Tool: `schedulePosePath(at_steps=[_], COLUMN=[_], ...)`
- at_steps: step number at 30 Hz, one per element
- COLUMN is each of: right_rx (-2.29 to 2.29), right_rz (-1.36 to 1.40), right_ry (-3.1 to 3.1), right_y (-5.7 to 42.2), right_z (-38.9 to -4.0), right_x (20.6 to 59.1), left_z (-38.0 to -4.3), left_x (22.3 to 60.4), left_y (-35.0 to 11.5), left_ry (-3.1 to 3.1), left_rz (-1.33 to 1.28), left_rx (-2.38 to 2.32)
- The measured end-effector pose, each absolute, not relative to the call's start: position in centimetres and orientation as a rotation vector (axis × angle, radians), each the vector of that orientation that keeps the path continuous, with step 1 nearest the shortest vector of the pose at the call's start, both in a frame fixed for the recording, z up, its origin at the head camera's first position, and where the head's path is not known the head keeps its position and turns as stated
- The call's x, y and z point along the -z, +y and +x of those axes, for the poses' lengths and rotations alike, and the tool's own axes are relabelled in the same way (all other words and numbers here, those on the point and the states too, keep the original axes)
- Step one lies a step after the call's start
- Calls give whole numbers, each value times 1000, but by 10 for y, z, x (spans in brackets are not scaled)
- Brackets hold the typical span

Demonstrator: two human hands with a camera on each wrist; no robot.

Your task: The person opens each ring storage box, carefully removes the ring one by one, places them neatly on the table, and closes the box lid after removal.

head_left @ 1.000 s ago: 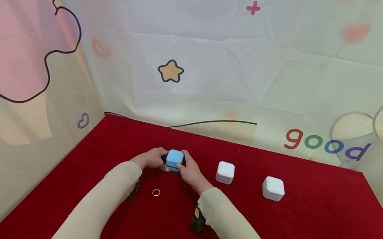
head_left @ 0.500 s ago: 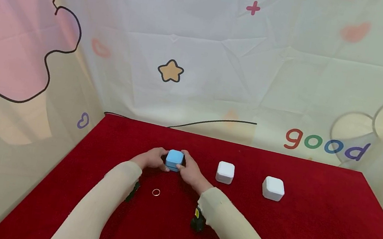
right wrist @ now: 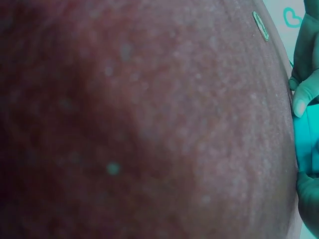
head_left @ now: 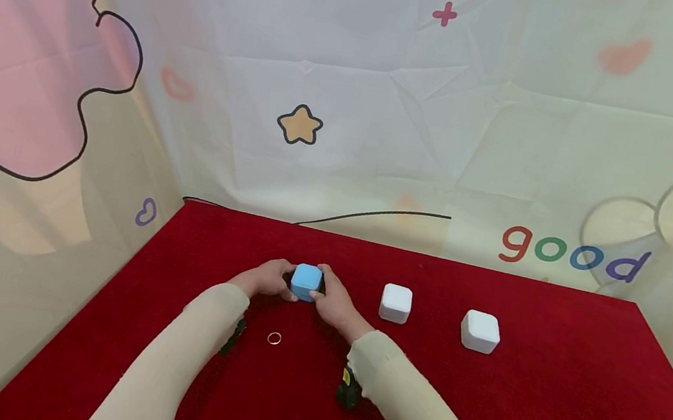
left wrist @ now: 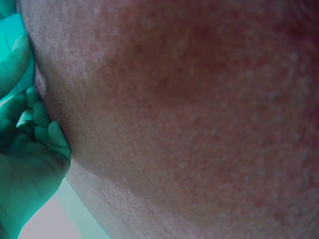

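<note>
A small light-blue box (head_left: 306, 279) with rounded corners sits on the red cloth, left of centre. My left hand (head_left: 265, 278) grips its left side, thumb at the front and fingers farther back. From the right, my right hand (head_left: 337, 303) holds it, thumb on the front corner and fingertips at the back. Its lid is down. Blue walls of the box also show at the left edge of the left wrist view (left wrist: 9, 42) and the right edge of the right wrist view. A thin gold-coloured ring (head_left: 279, 339) lies on the cloth nearer the body.
Two white rounded boxes, one (head_left: 396, 303) just right of my right hand and another (head_left: 480, 332) farther right, stand on the red cloth (head_left: 541, 415). Behind rises a pale printed curtain (head_left: 353, 96) along the table's back edge.
The dark gap below the blue box's lid, seen a second ago, has narrowed and is gone; the lid has come down slightly. Both hands keep nearly the same place.
</note>
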State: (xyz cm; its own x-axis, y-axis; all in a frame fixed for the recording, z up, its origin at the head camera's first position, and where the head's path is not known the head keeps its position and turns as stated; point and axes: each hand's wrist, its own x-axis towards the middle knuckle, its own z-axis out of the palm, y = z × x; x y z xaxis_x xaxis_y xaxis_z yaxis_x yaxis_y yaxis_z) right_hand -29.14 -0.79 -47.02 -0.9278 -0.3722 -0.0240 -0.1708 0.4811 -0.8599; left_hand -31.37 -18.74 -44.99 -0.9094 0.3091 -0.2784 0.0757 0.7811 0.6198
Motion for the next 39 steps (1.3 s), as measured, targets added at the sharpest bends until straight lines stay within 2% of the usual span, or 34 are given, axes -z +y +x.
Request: schedulePosePath(at_steps=[39], right_rx=[1219], right_rz=[-493], right_ry=[2666], right_y=[0], right_z=[-284], right_x=[463], left_z=[-310], left_x=[451], left_y=[-196], left_ry=[2625], left_rz=[381], left_rx=[-910])
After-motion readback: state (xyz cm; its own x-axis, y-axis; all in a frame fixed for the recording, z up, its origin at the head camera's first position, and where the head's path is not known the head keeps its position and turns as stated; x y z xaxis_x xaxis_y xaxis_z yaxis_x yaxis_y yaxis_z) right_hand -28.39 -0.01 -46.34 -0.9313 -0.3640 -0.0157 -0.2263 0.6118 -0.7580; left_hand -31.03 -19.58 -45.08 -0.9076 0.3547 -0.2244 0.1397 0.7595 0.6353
